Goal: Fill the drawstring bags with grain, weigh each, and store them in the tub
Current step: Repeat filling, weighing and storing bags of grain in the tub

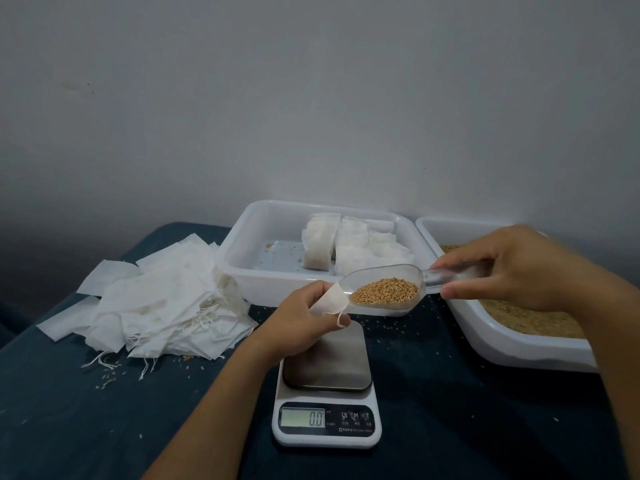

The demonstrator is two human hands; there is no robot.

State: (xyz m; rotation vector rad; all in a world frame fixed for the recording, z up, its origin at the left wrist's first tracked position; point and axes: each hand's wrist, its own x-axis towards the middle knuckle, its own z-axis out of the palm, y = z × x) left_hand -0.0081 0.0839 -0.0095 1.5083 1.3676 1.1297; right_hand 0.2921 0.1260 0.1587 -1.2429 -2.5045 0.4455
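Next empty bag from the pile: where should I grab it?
Judging by the pile, pinch a bag by its top hem, where the drawstrings trail out toward the scale. Come from that near right side; the sheets lie flat and overlapped, edges loosest there.

Bench (86, 410): dark blue cloth. Drawstring bags (166, 299): white. Grain (384, 291): golden brown, in clear scoop (398, 289). Tub (242, 244): translucent white. Scale (327, 424): white body, dark grey platform.

The white plastic grain tray (512, 344) at the right is partly hidden behind the right hand (512, 268). The white digital kitchen scale (327, 424) has button labels too small to read. Both forearms run off the near edge.
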